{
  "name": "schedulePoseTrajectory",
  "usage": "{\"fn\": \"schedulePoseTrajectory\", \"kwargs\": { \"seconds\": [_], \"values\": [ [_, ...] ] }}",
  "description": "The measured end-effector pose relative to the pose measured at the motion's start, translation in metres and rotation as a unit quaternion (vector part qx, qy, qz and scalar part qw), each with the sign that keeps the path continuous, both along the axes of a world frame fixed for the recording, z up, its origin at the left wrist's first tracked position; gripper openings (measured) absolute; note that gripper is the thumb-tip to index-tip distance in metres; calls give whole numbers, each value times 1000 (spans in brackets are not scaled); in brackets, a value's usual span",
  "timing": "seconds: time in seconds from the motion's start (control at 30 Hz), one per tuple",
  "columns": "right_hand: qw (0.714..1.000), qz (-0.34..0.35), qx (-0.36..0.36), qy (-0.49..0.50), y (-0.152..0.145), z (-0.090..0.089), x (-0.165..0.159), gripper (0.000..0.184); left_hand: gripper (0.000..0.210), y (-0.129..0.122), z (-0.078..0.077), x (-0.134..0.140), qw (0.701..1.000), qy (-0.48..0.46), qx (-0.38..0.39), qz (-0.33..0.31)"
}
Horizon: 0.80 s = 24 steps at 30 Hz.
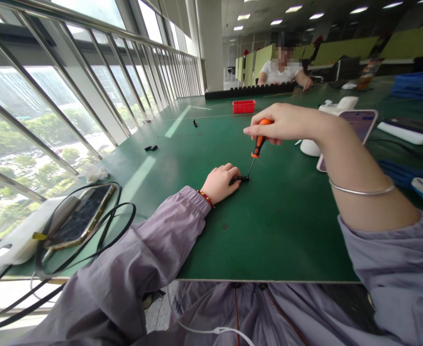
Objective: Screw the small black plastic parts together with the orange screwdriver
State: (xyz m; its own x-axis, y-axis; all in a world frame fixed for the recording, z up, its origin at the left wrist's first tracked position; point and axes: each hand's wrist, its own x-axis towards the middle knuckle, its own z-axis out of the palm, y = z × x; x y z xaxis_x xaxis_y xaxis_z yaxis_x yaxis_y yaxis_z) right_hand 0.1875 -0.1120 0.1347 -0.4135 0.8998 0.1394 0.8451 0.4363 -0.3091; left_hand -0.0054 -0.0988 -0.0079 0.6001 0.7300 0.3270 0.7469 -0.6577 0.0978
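Note:
My right hand [274,126] is wrapped round the orange and black handle of a screwdriver [259,142]. Its shaft slants down and to the left, and the tip meets a small black part [245,179] on the green tabletop. The fingers of my left hand [221,183] pinch that part against the table from the left, hiding some of it. What exactly the part is, I cannot make out. Farther off to the left lie several small black pieces [151,148], with another black piece [195,123] beyond them.
A red tray [244,106] stands toward the back. A phone [358,126] leans on a white stand at right. Another phone [85,216] and looped black cables [125,206] lie at left by the railing [89,91]. A person [281,69] sits across the table.

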Motion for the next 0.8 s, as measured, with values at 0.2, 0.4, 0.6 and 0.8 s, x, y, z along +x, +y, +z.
{"fn": "schedulePoseTrajectory", "kwargs": {
  "seconds": [0.2,0.4,0.6,0.8],
  "values": [
    [1000,5,6,-17,1,0,1,29,19,0,0,-1,1000,-1,-1,-1],
    [999,-38,24,-31,2,-1,1,42,18,0,0,0,1000,-3,-4,0],
    [999,-13,36,-16,1,-1,0,30,19,0,0,0,1000,-2,-2,2],
    [1000,-2,8,-13,0,-1,0,34,19,0,0,0,1000,-1,0,-1]
  ]
}}
